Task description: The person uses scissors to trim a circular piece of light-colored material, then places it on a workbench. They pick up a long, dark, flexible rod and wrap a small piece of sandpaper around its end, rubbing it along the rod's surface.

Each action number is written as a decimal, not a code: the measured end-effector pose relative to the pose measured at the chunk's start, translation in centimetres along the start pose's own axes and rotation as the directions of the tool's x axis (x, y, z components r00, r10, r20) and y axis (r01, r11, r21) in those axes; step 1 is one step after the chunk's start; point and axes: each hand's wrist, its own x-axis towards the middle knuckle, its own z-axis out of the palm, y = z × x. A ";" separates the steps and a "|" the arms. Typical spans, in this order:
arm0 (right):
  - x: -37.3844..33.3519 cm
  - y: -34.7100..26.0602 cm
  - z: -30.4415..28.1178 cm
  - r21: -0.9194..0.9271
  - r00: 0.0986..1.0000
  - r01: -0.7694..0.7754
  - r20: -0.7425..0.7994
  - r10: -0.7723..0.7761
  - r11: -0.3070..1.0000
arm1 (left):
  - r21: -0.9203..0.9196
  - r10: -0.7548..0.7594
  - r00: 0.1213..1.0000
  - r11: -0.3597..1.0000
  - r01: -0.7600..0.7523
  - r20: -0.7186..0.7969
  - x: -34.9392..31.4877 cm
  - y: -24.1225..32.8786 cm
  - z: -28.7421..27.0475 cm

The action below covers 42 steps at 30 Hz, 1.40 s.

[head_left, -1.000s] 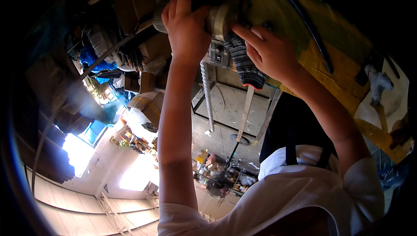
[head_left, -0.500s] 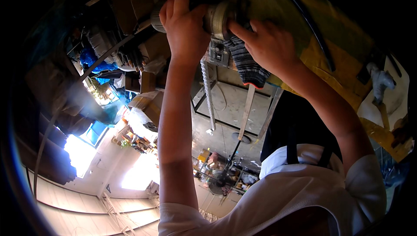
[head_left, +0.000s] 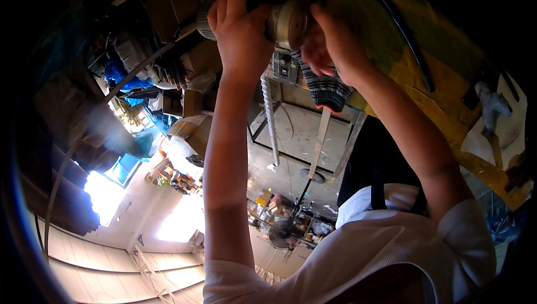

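At the top of the head view my left hand (head_left: 241,32) is wrapped over a motor-like machine (head_left: 205,21) with a grey ribbed end. A pale, thick round wheel (head_left: 290,24) sits on the machine's right side, close to my left thumb. Beside the wheel's right face is my right hand (head_left: 338,46); one digit points up, and the lower fingers are bent and blurred, apart from it. I see nothing held in it, though contact with the wheel is too dark to tell. Below hangs a grey-and-black striped knitted glove (head_left: 327,91) with an orange-red cuff edge.
A switch box (head_left: 284,68) is under the wheel, and a white twisted cord (head_left: 268,113) hangs nearby. A black hose (head_left: 400,24) curves over the yellowish work surface (head_left: 425,91) at right. Boxes (head_left: 198,60) and bags crowd the left; a fan (head_left: 279,239) stands behind.
My right hand has turned and drawn back slightly from the wheel's face, its pointing digit now tilting upward. My left hand keeps its grip on the machine. The whole view has shifted slightly.
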 end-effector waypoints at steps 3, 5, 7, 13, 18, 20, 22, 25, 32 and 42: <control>-2.5 0.2 0.4 0.032 0.980 -0.170 0.113 0.166 0.985 | 0.004 -0.009 1.000 1.000 0.009 0.000 -0.2 0.1 -0.1; -2.8 1.1 0.5 -0.424 0.933 0.263 -0.115 -0.340 0.866 | -0.004 0.002 1.000 1.000 -0.002 -0.011 -0.2 0.1 0.0; -2.7 0.2 0.7 -0.716 0.689 0.482 -0.046 -0.724 0.505 | -0.005 0.009 1.000 1.000 -0.009 -0.018 -0.1 -0.1 -0.1; 0.7 -0.5 0.8 -0.727 0.519 0.591 0.011 -0.855 0.349 | -0.010 0.016 1.000 1.000 -0.016 -0.014 0.0 -0.2 0.2; -1.9 0.0 -1.2 -0.089 0.998 0.070 0.001 -0.070 0.994 | -0.003 0.006 1.000 1.000 -0.006 -0.009 -0.1 -0.1 0.1; -3.2 1.9 -1.0 -0.382 0.900 0.400 -0.011 -0.437 0.833 | -0.021 0.007 1.000 1.000 -0.007 -0.012 0.0 0.0 0.0; -3.6 1.6 -1.2 -0.670 0.796 0.468 0.035 -0.605 0.576 | -0.018 0.007 1.000 1.000 -0.007 -0.007 0.1 0.0 -0.1; -2.8 2.3 -1.3 -0.797 0.597 0.547 0.155 -0.787 0.258 | -0.007 0.004 1.000 1.000 -0.004 0.007 -0.1 0.1 -0.1; -1.5 1.7 -1.6 -0.814 0.596 0.551 0.231 -0.769 0.183 | -0.010 -0.009 1.000 1.000 0.009 0.002 0.1 0.3 -0.3; -1.6 1.1 -1.0 -0.816 0.547 0.525 0.108 -0.830 0.240 | -0.021 -0.016 0.999 1.000 0.017 0.030 0.0 0.2 -0.3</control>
